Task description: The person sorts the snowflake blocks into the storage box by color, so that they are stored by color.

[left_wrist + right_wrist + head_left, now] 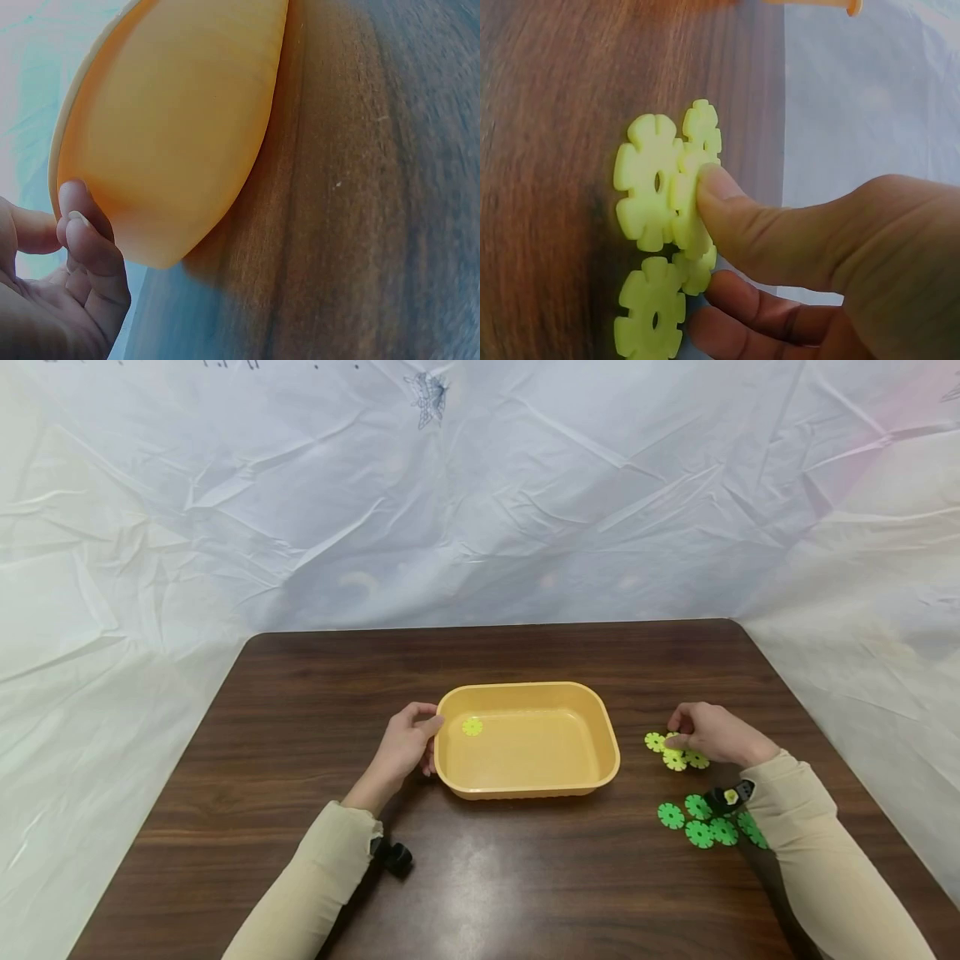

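On the left, my left hand [401, 745] grips the near-left end of a shallow yellow plastic basin [525, 760], thumb at the rim and fingers against the outer wall. One yellow snowflake disc [472, 727] lies inside the basin, toward its left end. To the right of the basin, my right hand [716, 734] is over a small group of yellow snowflake discs [646, 180]. Its thumb and fingers pinch one yellow disc [692, 206], which overlaps others in the group; the far side of the pinch is partly hidden.
Several green snowflake discs [699, 834] lie nearer the front right, some partly covered by the right wrist's camera [729, 797] and sleeve. All stands on a dark brown wooden table [330, 668]. Pale, creased sheeting [480, 510] rises behind and beside it.
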{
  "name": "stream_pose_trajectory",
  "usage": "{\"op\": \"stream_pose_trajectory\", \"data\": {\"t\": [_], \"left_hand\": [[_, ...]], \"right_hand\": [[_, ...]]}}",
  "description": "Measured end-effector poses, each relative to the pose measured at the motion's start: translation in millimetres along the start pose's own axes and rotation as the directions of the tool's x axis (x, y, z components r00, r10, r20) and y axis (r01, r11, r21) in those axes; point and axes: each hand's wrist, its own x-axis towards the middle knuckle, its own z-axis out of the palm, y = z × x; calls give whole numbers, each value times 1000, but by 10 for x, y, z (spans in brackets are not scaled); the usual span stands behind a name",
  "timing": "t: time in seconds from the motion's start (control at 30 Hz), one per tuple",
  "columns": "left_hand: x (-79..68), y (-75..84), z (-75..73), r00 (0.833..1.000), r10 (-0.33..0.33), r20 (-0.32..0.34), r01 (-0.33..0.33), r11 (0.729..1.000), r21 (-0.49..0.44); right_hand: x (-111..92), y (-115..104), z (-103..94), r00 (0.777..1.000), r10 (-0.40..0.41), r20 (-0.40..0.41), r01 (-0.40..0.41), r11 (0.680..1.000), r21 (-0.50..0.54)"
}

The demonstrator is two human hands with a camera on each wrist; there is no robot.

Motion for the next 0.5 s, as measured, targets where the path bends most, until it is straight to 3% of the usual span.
{"op": "stream_pose_trajectory", "data": {"t": [0.17, 0.5], "left_hand": [[-33, 49, -6, 1000, -2, 10, 2, 1000, -2], [2, -4, -24, 1000, 1, 5, -1, 1000, -8]], "right_hand": [[-6, 7, 7, 1000, -2, -1, 2, 1000, 12], [-34, -47, 16, 1000, 10, 16, -10, 1000, 28]]}}
